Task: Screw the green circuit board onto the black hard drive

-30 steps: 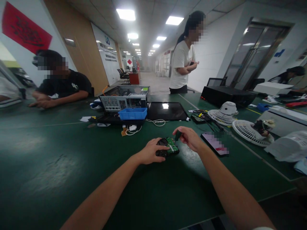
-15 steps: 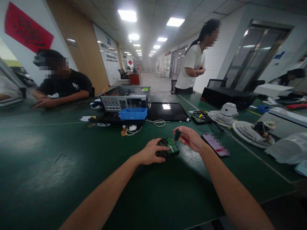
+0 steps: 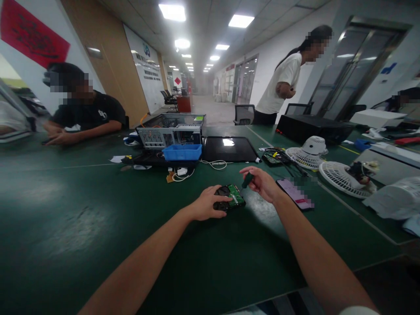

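Black casing and green circuitry make up the small, flat, rectangular drive-like unit (image 3: 223,191) that lies on the dark green, smooth surface (image 3: 157,271), straight ahead of the person, at twelve o'clock between the two hands. Its long axis runs roughly from nine to three, the three o'clock end tipped slightly away. The exposed green circuit board (image 3: 237,201) takes up that end; the bare black part lies towards nine.

The left hand (image 3: 206,204) is the nearer one: it comes in from eight o'clock and grasps the unit, fingers spread over the black part, one reaching onto the board, the thumb by the near edge.

The right hand (image 3: 263,185) stands apart from the unit, at about two o'clock from it, and pinches a short screwdriver with a dark green handle (image 3: 247,180) between thumb and fingers. The tool leans, its thin shaft pointing towards seven, at the board's far right corner. That gap between tip and corner seems the relation that counts; whether they touch is too small to tell.

A pink-screened black phone (image 3: 294,194) lies near the right wrist, at three o'clock from the unit.
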